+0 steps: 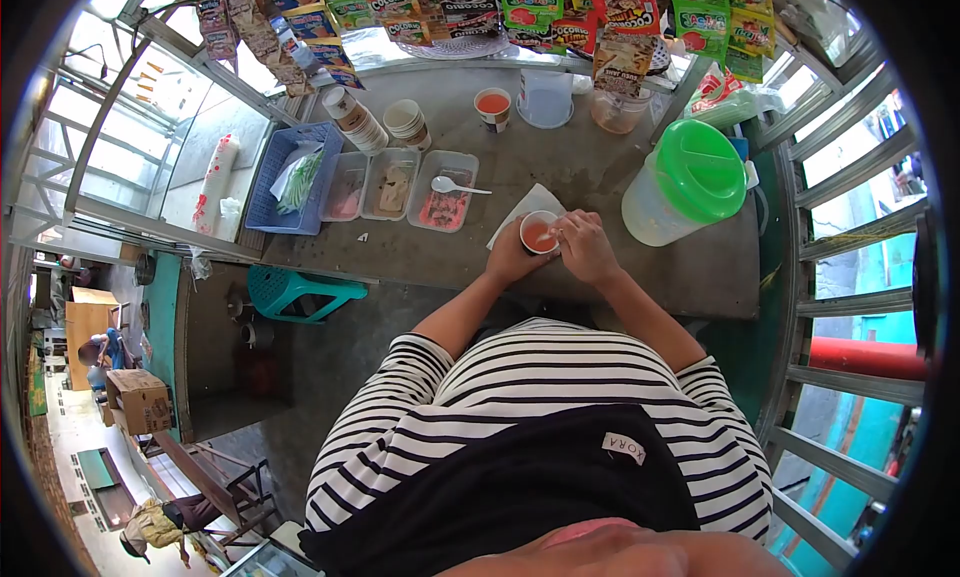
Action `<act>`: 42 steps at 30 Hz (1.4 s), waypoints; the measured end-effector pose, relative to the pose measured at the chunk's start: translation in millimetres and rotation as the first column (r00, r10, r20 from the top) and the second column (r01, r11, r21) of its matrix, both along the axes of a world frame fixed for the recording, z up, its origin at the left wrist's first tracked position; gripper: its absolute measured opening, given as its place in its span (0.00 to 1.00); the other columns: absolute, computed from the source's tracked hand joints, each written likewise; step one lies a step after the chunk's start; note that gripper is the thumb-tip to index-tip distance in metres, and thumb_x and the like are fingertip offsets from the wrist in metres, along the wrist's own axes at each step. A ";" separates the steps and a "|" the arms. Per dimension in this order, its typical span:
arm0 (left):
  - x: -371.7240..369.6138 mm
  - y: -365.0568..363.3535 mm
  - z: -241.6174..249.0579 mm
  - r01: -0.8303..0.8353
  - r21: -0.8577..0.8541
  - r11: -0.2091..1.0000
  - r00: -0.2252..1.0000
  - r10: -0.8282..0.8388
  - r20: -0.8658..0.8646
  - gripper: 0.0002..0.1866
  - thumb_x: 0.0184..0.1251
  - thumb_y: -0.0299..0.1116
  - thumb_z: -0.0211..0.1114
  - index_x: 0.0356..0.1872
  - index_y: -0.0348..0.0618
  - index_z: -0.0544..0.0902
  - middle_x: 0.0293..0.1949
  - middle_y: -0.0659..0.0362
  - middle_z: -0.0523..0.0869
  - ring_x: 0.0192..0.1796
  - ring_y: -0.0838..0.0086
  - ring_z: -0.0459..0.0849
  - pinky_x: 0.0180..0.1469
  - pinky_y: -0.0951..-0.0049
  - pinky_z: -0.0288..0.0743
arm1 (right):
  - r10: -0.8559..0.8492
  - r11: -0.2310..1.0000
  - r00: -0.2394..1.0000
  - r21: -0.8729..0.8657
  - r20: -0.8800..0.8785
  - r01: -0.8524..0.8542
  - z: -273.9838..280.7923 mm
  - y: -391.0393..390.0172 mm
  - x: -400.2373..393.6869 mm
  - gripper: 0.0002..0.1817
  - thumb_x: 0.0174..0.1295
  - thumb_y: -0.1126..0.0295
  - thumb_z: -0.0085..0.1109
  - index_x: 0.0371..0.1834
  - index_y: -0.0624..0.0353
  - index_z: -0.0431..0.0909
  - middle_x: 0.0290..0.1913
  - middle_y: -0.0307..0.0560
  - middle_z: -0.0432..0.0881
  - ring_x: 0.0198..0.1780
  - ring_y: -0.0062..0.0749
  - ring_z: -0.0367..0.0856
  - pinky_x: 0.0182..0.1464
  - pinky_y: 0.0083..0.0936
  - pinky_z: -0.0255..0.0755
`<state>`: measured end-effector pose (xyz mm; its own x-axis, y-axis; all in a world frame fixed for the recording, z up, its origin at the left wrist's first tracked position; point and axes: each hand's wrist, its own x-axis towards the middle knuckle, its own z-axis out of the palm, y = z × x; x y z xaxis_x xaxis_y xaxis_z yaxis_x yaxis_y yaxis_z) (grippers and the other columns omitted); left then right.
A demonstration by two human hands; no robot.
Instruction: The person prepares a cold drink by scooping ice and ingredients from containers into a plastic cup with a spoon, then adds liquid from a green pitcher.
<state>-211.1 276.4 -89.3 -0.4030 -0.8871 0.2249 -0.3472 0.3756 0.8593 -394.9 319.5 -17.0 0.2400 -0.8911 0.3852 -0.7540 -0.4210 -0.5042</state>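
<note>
A paper cup [540, 234] with orange-red liquid stands at the table's front edge, partly over a white napkin [540, 199]. My left hand [512, 255] is wrapped round the cup's left side. Above the cup's right rim my right hand [585, 245] is closed in a pinch; what it holds is too small to make out. Left of the cup are clear tubs, one with pink and red pieces [442, 209] and a white spoon [460, 186] across it, another with a light brown powder [390, 189]. A second filled cup [493, 108] stands farther back.
A jug with a green lid [690, 182] stands right of my hands. Stacked paper cups [355, 122], a blue basket [292, 182] and a clear container [545, 99] are on the table [600, 167]. Sachets [530, 12] hang above. A green stool [305, 293] and two people are at left.
</note>
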 end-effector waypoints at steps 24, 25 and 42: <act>-3.0 5.9 15.0 -0.005 -0.037 0.999 1.000 0.004 -0.025 0.33 0.46 0.44 0.83 0.52 0.39 0.80 0.49 0.49 0.85 0.53 0.52 0.84 0.57 0.59 0.77 | -0.103 0.994 0.970 0.042 0.219 0.096 -2.8 -5.7 -10.1 0.05 0.67 0.74 0.56 0.38 0.59 0.82 0.37 0.48 0.87 0.45 0.47 0.84 0.51 0.39 0.72; -2.8 5.3 13.8 0.005 0.013 1.000 0.999 -0.005 -0.039 0.33 0.46 0.44 0.83 0.53 0.39 0.80 0.50 0.49 0.85 0.54 0.52 0.84 0.58 0.58 0.77 | -0.066 0.997 0.973 0.058 0.221 0.055 -4.0 -3.8 -8.3 0.05 0.67 0.73 0.56 0.39 0.59 0.82 0.37 0.48 0.87 0.45 0.47 0.84 0.51 0.40 0.72; -1.5 2.3 16.5 0.037 0.027 0.999 0.994 -0.034 -0.104 0.33 0.46 0.44 0.83 0.52 0.39 0.80 0.50 0.49 0.84 0.54 0.51 0.83 0.57 0.58 0.76 | -0.072 0.993 0.991 0.102 0.112 0.061 -6.0 -3.2 6.3 0.05 0.66 0.72 0.56 0.39 0.56 0.82 0.40 0.43 0.87 0.48 0.41 0.83 0.54 0.39 0.67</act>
